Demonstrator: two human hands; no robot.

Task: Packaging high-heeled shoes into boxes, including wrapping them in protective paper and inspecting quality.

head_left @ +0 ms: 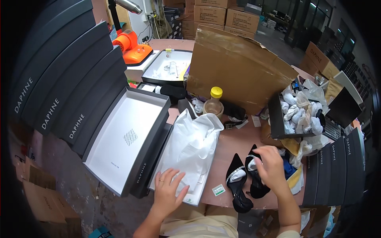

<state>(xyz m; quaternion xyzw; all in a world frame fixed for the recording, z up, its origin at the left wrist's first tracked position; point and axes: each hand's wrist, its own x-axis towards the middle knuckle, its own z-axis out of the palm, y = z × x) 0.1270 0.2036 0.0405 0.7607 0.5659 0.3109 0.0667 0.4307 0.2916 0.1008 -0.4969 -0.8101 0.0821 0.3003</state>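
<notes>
Beige clothing (198,225), ringed left hand (168,193)

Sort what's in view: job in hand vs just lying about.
Probably in use:
white wrapping, under the left hand
white-lined box beneath it
black shoes, near the right hand

Probably just lying about:
yellow-capped bottle
orange device
black monitor

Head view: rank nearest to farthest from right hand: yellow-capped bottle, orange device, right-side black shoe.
From the right hand:
1. Right-side black shoe: right beside it, just left.
2. Yellow-capped bottle: farther back, left.
3. Orange device: back left.
</notes>
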